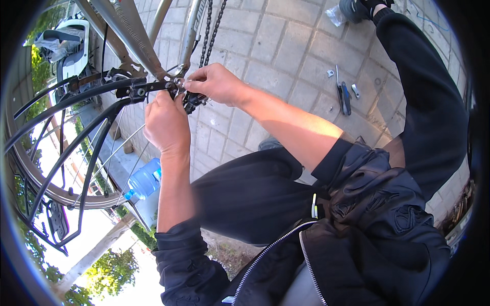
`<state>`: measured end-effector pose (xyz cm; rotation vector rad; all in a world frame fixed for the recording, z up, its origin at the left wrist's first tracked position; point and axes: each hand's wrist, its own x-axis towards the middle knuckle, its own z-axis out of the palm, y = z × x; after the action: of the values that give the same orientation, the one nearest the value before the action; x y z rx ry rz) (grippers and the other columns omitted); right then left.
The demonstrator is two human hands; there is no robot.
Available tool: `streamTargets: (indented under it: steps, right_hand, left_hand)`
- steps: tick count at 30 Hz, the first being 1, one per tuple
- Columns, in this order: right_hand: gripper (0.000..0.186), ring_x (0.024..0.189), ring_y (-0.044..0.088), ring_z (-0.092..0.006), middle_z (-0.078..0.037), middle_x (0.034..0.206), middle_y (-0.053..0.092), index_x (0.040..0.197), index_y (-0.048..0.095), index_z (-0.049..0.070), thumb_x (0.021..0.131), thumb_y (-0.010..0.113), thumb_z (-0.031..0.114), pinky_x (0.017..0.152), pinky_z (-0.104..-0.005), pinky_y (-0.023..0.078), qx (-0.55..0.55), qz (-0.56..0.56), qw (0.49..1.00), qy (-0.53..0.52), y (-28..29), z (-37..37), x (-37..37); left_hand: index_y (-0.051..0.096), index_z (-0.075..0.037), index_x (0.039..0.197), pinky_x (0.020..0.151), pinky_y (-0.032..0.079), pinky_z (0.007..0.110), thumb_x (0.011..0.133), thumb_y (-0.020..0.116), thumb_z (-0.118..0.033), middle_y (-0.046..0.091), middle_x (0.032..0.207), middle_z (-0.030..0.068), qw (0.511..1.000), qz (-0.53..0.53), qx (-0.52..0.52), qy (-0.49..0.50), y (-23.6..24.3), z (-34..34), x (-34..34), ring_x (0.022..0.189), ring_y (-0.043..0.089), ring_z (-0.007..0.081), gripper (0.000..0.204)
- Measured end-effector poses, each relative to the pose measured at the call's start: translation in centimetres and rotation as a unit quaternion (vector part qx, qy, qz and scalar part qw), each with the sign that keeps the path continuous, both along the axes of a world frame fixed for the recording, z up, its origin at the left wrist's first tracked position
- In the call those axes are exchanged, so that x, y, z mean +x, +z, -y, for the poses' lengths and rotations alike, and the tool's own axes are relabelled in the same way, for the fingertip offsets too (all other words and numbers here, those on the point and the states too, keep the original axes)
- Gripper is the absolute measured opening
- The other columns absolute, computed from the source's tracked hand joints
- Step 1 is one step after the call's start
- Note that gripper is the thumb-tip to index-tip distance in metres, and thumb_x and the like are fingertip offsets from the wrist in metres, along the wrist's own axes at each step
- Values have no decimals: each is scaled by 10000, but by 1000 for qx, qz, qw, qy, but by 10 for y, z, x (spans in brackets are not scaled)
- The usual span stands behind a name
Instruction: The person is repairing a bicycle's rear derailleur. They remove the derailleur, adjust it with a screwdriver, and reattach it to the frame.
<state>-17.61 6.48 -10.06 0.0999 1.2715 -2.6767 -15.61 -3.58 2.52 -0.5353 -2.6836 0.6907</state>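
Hands meet at the rear dropout: left hand curled, fingers pinching the black derailleur from below; right hand pinched on it from above, just under the hanging chain. Wheel rim left; pliers and small bits lie on paving beyond.

black chain, blue bottle, grey paving

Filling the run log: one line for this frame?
left hand at rear axle area, contact hidden | right hand fingers on black derailleur | chain above | tools lying on paving
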Motion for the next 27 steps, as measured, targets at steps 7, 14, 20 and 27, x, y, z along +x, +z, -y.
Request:
streamTargets:
  steps: [7,14,20,27]
  right_hand:
    - [262,702,539,-77,-20,772,651,1014,740,-52,918,713,190,633,-267,450,29,25,998,55,8,-6,6]
    - [241,694,561,-81,-26,770,657,966,743,-50,907,722,183,612,-266,459,-16,32,997,73,4,-8,0]
    - [244,705,585,-95,-53,820,675,972,705,-50,913,728,185,615,-264,476,27,26,997,72,5,-11,1]
    - [390,792,619,-135,-92,900,681,1134,591,-50,907,738,232,675,-280,498,56,27,997,49,3,-7,1]
  left_hand:
    - [633,-73,904,626,529,414,798,790,-244,681,760,85,999,21,17,27,6,-2,2,752,671,290,256]
    - [638,-66,896,638,527,429,800,789,-234,685,753,101,998,37,22,55,8,-10,2,756,674,307,245]
    - [646,-58,900,630,528,425,803,791,-245,688,754,104,998,41,26,51,8,-12,3,757,679,303,255]
    - [667,-53,825,600,530,414,855,744,-348,683,704,123,998,14,17,53,5,-16,-1,694,683,305,306]
